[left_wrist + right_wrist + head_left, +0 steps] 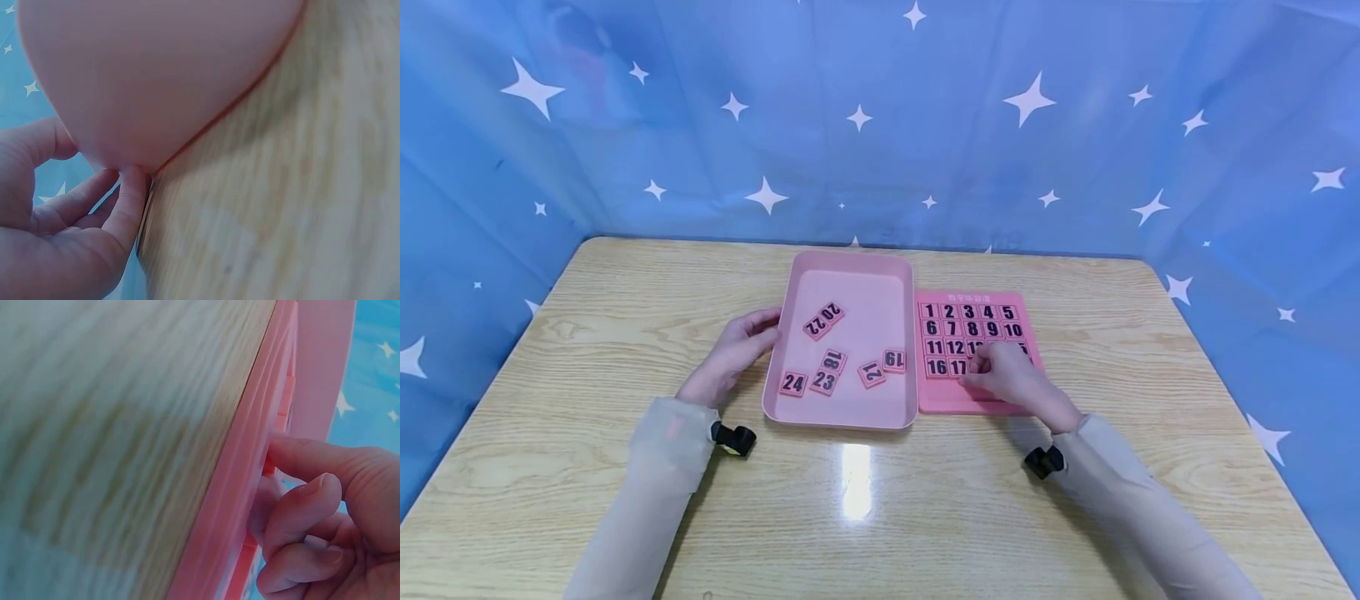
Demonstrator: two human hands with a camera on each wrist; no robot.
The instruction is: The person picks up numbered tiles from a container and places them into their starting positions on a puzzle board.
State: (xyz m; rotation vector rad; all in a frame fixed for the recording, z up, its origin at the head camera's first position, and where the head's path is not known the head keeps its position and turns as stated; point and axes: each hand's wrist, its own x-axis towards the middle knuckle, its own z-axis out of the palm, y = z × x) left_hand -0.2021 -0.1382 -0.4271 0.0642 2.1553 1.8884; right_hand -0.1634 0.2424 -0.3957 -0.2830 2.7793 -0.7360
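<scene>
At the left wall of the pink tray (857,412), my left hand (732,354) grips the side. Its thumb and fingers (128,206) meet the tray's outer wall (150,75) in the left wrist view. Several number tiles lie loose inside, among them the 24 tile (793,383) and 19 tile (894,360). My right hand (1003,372) bends over the pink number board (940,398), thumb and index finger pinching by the 17 tile (957,367). A red tile edge shows between these fingertips in the right wrist view. The hand hides part of the lower rows.
The number board stands against the tray's right side, with rows of tiles from 1 upward. Both rest on a wooden table (925,517). A blue cloth (880,142) with white stars hangs behind the table. Black wrist cameras sit on both cuffs.
</scene>
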